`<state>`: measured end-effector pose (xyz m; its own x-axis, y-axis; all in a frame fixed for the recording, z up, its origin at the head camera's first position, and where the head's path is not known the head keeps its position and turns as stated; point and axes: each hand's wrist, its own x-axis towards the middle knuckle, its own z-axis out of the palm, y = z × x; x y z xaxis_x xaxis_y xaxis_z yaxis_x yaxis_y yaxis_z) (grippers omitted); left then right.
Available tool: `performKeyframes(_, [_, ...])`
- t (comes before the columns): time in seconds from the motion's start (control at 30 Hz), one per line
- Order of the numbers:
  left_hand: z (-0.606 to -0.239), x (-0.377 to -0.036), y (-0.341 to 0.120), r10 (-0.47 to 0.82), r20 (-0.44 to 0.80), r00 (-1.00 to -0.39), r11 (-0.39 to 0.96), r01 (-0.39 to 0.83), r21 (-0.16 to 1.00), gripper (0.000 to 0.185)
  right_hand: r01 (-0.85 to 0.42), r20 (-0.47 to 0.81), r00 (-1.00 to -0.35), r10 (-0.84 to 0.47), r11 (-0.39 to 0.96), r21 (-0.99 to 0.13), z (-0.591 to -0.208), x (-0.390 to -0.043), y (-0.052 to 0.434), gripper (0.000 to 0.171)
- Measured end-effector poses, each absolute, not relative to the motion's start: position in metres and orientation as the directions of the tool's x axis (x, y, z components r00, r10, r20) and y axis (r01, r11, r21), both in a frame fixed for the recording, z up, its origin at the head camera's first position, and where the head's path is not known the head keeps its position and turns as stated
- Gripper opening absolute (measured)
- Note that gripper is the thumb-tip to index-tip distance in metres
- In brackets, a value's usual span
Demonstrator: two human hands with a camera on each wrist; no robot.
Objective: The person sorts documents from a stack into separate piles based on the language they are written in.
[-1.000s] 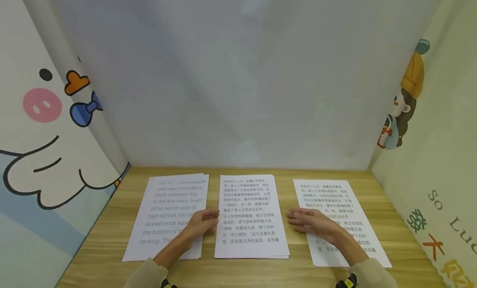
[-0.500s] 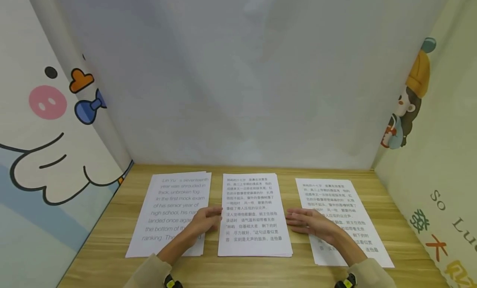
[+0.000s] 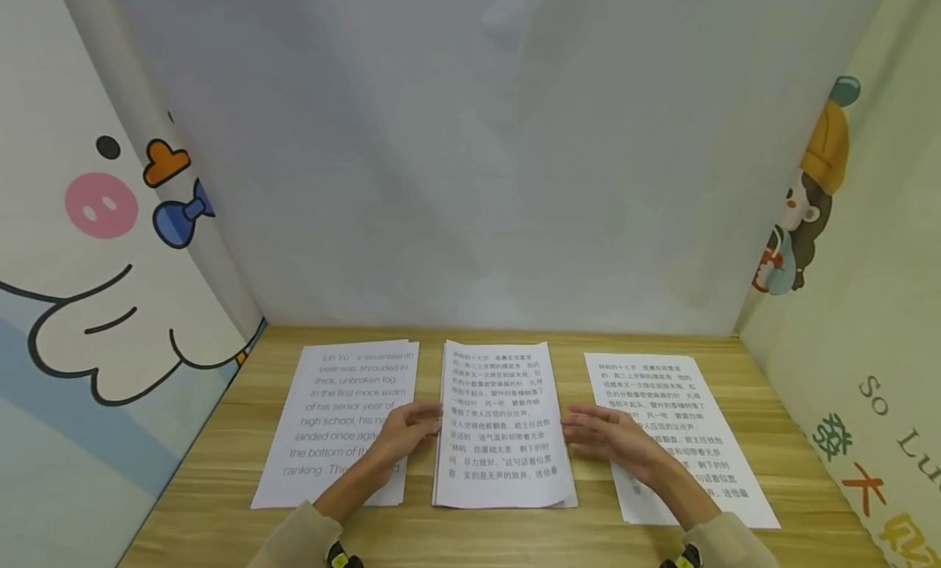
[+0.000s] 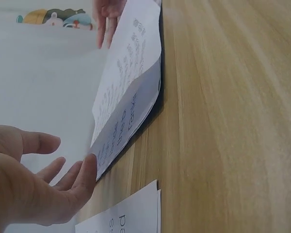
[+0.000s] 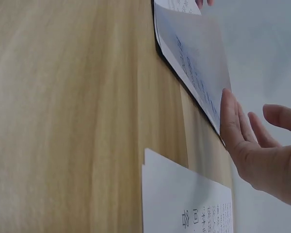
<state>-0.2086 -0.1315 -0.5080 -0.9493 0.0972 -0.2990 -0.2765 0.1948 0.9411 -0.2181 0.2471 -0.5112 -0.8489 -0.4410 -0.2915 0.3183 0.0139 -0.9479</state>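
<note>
Since half a second ago, our middle pile (image 3: 500, 437) has bowed upward. We see a pale back wall (image 3: 470, 167), a wood-grain table (image 3: 456, 543) and three paper piles, the left pile (image 3: 338, 413) and right pile (image 3: 654, 380) partly hidden, sleeves (image 3: 735, 543) cut off. Our left hand (image 3: 404, 431) and right hand (image 3: 616, 437) touch the middle pile's edges, fingers loosely extended, gripping nothing.

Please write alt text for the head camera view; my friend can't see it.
Left hand and right hand flank a middle paper stack, its top sheet bowed; English pages lie left, Chinese pages right, on a wooden table.
</note>
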Motion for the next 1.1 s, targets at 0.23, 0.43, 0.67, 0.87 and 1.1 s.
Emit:
performKeyframes(0.23, [-0.513, -0.210, -0.133, 0.082, -0.319, -0.944, 0.091, -0.312, 0.946, 0.053, 0.352, -0.323, -0.845, -0.427, 0.012, -0.936, -0.517, -0.218, 0.235, 0.068])
performKeyframes(0.43, [-0.519, -0.207, -0.138, 0.177, -0.355, -0.918, 0.112, -0.340, 0.934, 0.051, 0.362, -0.344, -0.797, -0.496, 0.062, -0.930, -0.522, -0.216, 0.231, 0.066])
performKeyframes(0.67, [-0.520, -0.202, -0.139, 0.252, -0.379, -0.890, 0.209, -0.333, 0.920, 0.065, 0.403, -0.377, -0.752, -0.541, 0.074, -0.912, -0.523, -0.213, 0.226, 0.068])
performKeyframes(0.87, [-0.521, -0.200, -0.133, 0.269, -0.374, -0.888, 0.200, -0.329, 0.923, 0.067, 0.398, -0.391, -0.759, -0.521, 0.105, -0.912, -0.519, -0.208, 0.227, 0.077])
performKeyframes(1.1, [-0.516, -0.200, -0.130, 0.223, -0.373, -0.901, 0.195, -0.333, 0.922, 0.067, 0.384, -0.383, -0.774, -0.505, 0.106, -0.917, -0.511, -0.211, 0.228, 0.080])
